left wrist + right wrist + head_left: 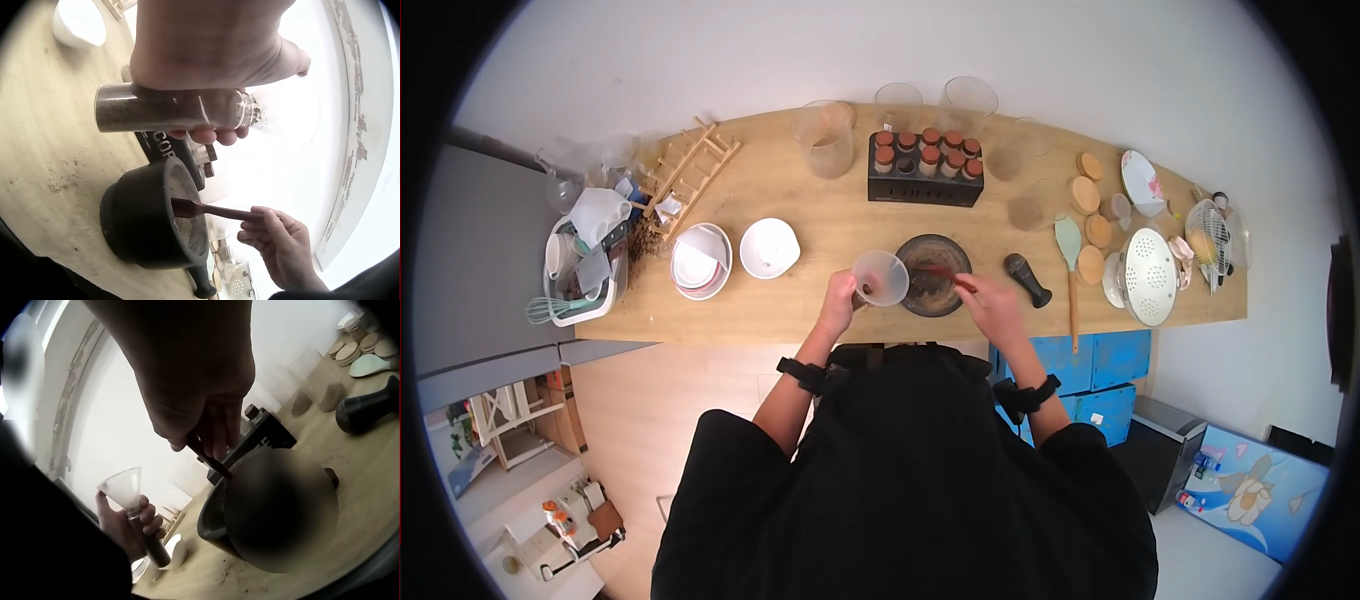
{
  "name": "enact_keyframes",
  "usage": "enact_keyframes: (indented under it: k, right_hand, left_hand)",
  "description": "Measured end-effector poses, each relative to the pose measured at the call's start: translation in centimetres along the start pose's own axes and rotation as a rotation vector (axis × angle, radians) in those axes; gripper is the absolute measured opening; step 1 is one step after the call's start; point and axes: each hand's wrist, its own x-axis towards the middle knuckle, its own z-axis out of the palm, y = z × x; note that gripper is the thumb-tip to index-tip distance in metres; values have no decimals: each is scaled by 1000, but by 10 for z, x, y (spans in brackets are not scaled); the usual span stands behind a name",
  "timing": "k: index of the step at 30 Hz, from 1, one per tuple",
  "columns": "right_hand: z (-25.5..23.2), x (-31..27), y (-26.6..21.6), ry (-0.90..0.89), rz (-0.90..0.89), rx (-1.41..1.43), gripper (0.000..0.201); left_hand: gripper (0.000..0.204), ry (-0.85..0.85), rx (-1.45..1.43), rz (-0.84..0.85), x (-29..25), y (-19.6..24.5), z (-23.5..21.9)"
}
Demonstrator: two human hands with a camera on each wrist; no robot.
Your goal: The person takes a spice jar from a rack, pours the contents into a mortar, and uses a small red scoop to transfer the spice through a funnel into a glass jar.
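My left hand [837,303] grips a slim glass bottle [165,110] filled with brown powder, its fingers wrapped round the upper part. A translucent funnel [123,487] stands in the bottle's mouth, with brown bits near its neck. Just right of it sits a dark stone mortar [140,215], dusted with powder inside. My right hand [998,312] pinches the handle of a reddish-brown spoon [228,213], whose head dips inside the mortar's rim. A dark pestle [1027,279] lies on the table to the right of that hand.
Behind the mortar stands a black rack [925,190] of red-capped bottles. White bowls [769,248] are on the left, past them a wooden rack [697,175]. To the right lie a green spatula [1069,241], wooden lids [1090,265] and a white colander [1150,278].
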Motion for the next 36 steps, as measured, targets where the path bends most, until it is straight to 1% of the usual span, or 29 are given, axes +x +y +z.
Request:
enact_keyframes:
  k: [1, 2, 4, 5, 7, 8, 10, 11, 14, 16, 17, 19, 20, 22, 25, 29, 31, 32, 34, 35, 36]
  right_hand:
    - [4, -2, 1, -50, -73, -19, 19]
    - [3, -4, 2, -54, -73, -18, 19]
    - [-3, -7, 2, -146, -111, 40, 19]
    - [-6, -6, 3, -148, -108, 40, 19]
    - [-9, 3, 6, -80, -68, -19, 19]
    - [-10, 8, 5, -83, -66, -16, 19]
    - [-12, 20, -2, -166, -77, -103, 17]
    - [-10, 24, -5, -167, -76, -104, 17]
    - [-2, 38, -19, -220, -24, -86, 18]
    - [2, 48, -27, -288, 66, -71, 20]
    - [6, 52, -27, -290, 68, -72, 20]
    - [13, 58, -27, -222, 170, -92, 23]
    - [12, 58, -26, -225, 167, -92, 23]
    - [8, 61, -24, -95, 170, -73, 23]
    - [9, 52, -14, -144, 137, -113, 22]
    - [15, 50, -13, -116, 167, -59, 21]
    - [11, 52, -15, -38, 128, -83, 20]
    - [12, 50, -14, -40, 126, -84, 20]
    - [15, 46, -11, -68, 53, -87, 18]
    - [16, 44, -12, -69, 50, -88, 18]
    - [19, 43, -15, -102, 11, -85, 17]
  left_hand:
    - [63, 1, 4, -13, -2, 1, -1]
    - [63, 4, 3, -15, -4, -2, -3]
    - [62, 51, -67, -55, -8, -8, -7]
    - [62, 52, -68, -58, -10, -11, -9]
    - [60, 50, -32, -61, -12, -9, -10]
    - [60, 53, -32, -66, -12, -8, -9]
    - [58, 45, 17, -64, -12, -5, -8]
    - [58, 45, 16, -65, -12, -6, -7]
    - [56, 49, 1, -89, -12, -8, -7]
    - [54, 49, 12, -74, -12, -7, -5]
    - [54, 49, 9, -76, -12, -8, -6]
    - [53, 61, 2, -76, -12, -10, -6]
    - [53, 65, 0, -75, -13, -10, -5]
    - [53, 95, -1, -84, -15, -10, -6]
    - [53, 110, -5, -77, -16, -12, -5]
    - [54, 111, 8, -94, -18, -14, -5]
    - [54, 97, 5, -101, -17, -14, -5]
    - [54, 99, 3, -99, -18, -14, -4]
    - [50, 85, 140, -82, -19, -13, -5]
    - [50, 87, 139, -80, -20, -14, -5]
    - [47, 96, 161, -116, -22, -16, -5]
